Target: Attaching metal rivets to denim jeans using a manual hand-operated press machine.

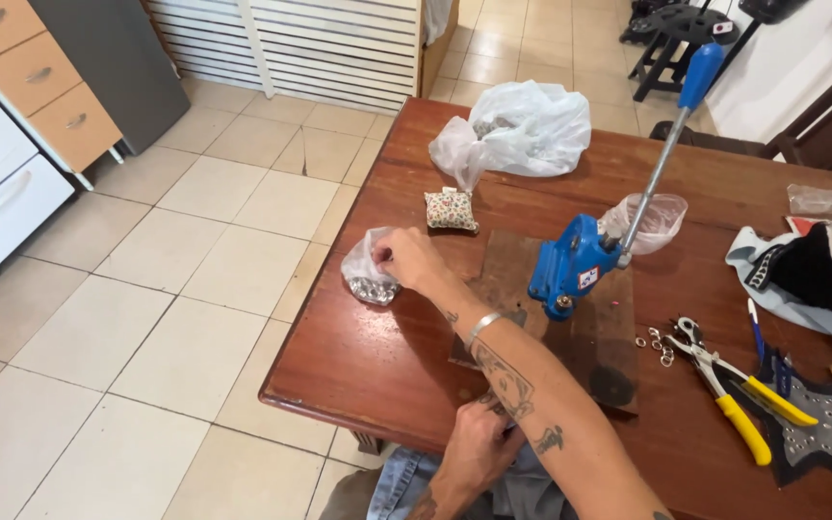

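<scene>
Your right hand (404, 258) fingers pinch into the small bag (370, 277) at the surface (377, 366) edge; tugging could spill it floorward. Left hand (479, 445) clenches denim (406, 486).

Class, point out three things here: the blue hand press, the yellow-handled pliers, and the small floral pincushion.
blue hand press (570, 265), head view, on its body.
yellow-handled pliers (743, 424), head view, on a handle.
floral pincushion (452, 210), head view, on its middle.

Four clear plastic bags lie on the brown wooden table (387, 366): a small bag of silver studs (370, 279), a large white crumpled one (517, 130), one behind the press (652, 220), one far right (822, 200). One blue lever press (580, 262), one floral pincushion (452, 210), one yellow-handled pliers (729, 385), two hands.
</scene>
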